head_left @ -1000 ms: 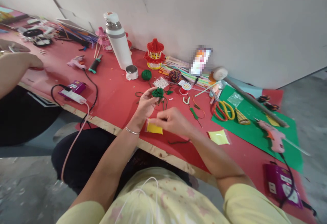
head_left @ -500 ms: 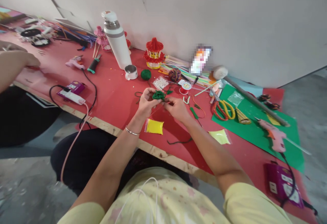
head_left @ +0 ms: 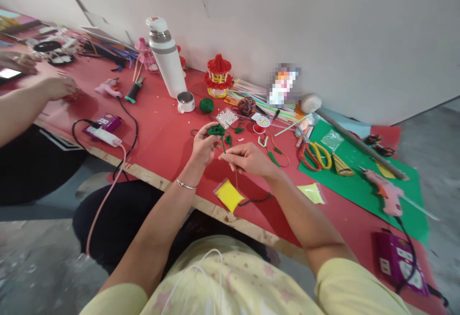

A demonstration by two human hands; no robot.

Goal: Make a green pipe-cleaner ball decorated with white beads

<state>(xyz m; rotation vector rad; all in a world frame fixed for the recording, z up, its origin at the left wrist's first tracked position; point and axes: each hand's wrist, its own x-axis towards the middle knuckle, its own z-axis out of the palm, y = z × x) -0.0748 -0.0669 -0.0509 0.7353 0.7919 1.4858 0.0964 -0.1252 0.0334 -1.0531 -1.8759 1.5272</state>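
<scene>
My left hand (head_left: 204, 148) pinches a small dark green yarn piece (head_left: 216, 130) above the red table (head_left: 163, 138). A little lower and to the right, my right hand (head_left: 247, 159) is closed on a green yarn strand (head_left: 223, 143) that runs down from this piece. A thin thread hangs below the right fingers toward a yellow packet (head_left: 230, 195) lying near the table edge. Beyond the hands are a green yarn ball (head_left: 206, 105), a bag of white beads (head_left: 226, 118) and a red thread spool (head_left: 261, 124).
A white flask (head_left: 167, 61) and a metal cup (head_left: 186, 102) stand behind my hands. Scissors (head_left: 316, 154) and a pink glue gun (head_left: 386, 193) lie on green sheet to the right. At left, a co-worker's hands (head_left: 59, 87) work near a purple power box (head_left: 104, 126).
My right hand has drawn down and away from the green yarn piece, stretching the strand. The yellow packet has slid right and toward me, turning. The co-worker's hand has moved right.
</scene>
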